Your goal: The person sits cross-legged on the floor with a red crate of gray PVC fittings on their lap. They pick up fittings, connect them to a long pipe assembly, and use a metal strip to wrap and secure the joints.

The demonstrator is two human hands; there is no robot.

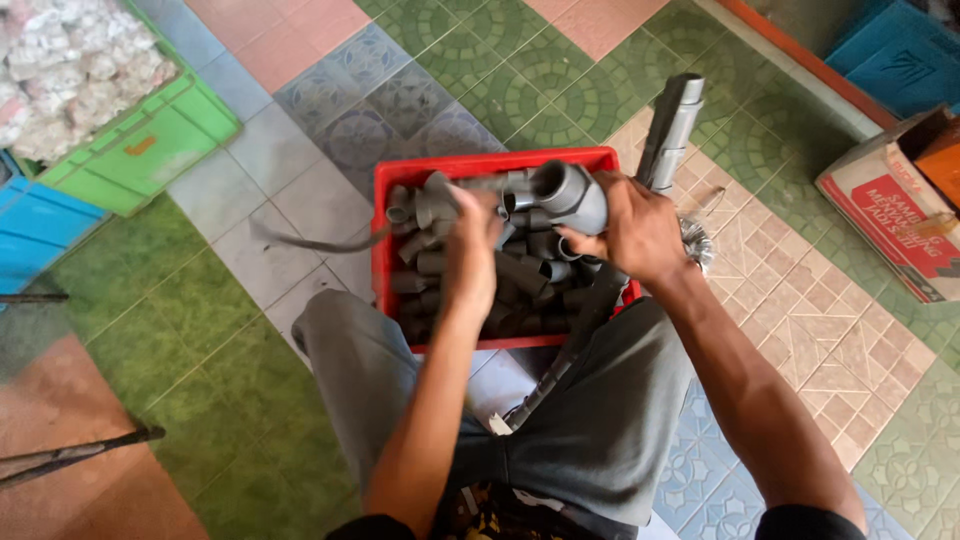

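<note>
Tiled floor, red crate, right hand gripping grey fitting

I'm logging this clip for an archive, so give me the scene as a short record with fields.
Setting: patterned tiled floor, seen from above the person's lap
Right hand: grips a grey pipe fitting
Left hand: reaches into the red crate, touching grey fittings
Crate contents: many grey pipe fittings
Nearby: grey pipe beside the crate, green crate upper left, cardboard box right

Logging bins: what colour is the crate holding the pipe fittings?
Red crate, clearest in the head view.
</note>
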